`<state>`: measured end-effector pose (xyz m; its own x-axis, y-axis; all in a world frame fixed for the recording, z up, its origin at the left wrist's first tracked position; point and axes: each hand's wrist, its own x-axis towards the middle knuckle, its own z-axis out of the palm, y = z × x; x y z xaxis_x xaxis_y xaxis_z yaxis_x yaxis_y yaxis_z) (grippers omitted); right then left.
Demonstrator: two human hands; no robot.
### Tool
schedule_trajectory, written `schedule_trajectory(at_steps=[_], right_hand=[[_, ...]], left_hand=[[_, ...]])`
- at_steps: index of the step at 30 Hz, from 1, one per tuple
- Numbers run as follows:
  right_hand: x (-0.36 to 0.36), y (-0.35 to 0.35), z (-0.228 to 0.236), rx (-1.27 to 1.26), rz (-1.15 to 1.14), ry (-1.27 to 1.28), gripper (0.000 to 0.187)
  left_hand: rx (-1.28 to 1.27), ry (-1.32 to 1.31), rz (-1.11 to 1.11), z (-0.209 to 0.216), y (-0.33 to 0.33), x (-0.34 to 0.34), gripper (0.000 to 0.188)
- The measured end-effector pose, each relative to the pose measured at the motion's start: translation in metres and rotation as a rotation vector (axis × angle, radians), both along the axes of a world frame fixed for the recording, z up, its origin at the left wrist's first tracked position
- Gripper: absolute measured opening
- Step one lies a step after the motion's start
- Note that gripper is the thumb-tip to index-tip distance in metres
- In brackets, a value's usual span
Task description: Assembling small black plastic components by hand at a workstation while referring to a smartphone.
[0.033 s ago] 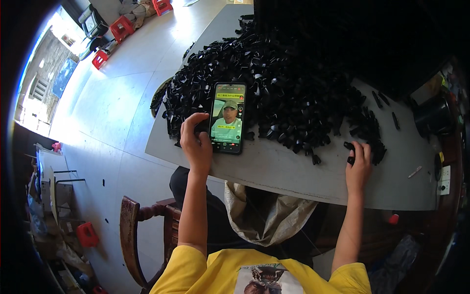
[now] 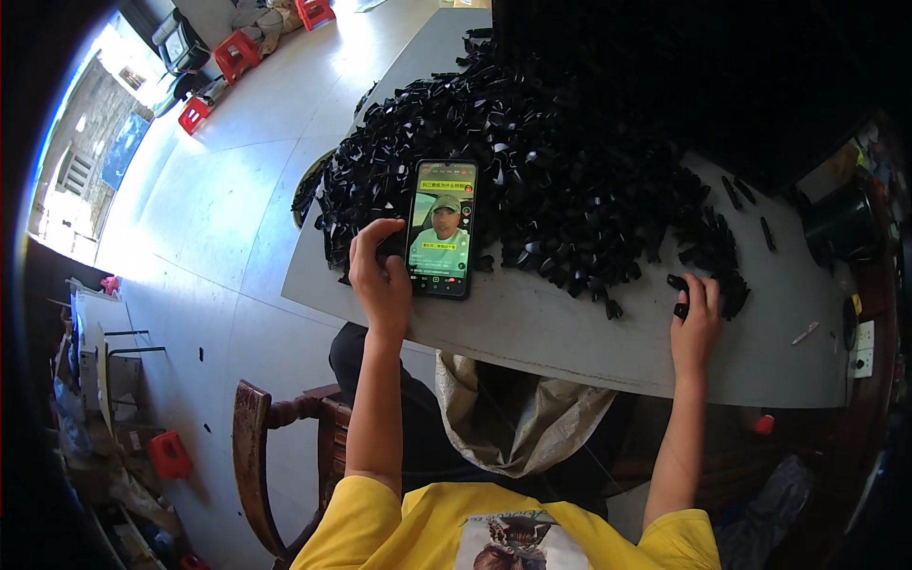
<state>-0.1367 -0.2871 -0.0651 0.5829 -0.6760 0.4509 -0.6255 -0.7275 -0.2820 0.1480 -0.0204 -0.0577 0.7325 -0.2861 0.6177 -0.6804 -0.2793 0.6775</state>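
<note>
A large heap of small glossy black plastic pieces [image 2: 551, 190], clip-like in shape, covers much of the grey table [image 2: 541, 328]. On the heap's near left side lies a phone [image 2: 442, 228] with its screen lit, showing a video. My left hand [image 2: 378, 275] rests just left of the phone, thumb and forefinger apart, with dark pieces behind the gap and nothing plainly held. At the heap's right end, my right hand [image 2: 696, 323] is closed, with a black plastic piece [image 2: 677, 283] at its fingertips and more black by the thumb. The piece's exact kind is unclear.
An open woven sack [image 2: 518, 437] hangs below the table's near edge. A wooden chair [image 2: 252, 456] stands left of my legs. Several loose black pieces [image 2: 768, 234] and a dark round container [image 2: 844, 228] are at the right. A red stool [image 2: 236, 55] is on the floor.
</note>
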Motion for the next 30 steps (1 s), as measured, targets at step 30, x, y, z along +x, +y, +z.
schedule_trajectory(at_steps=[30], right_hand=[[-0.001,0.002,0.006,-0.023,0.08,-0.02,0.025]], left_hand=[[0.614,-0.203,-0.608,0.015,-0.097,-0.153,0.036]])
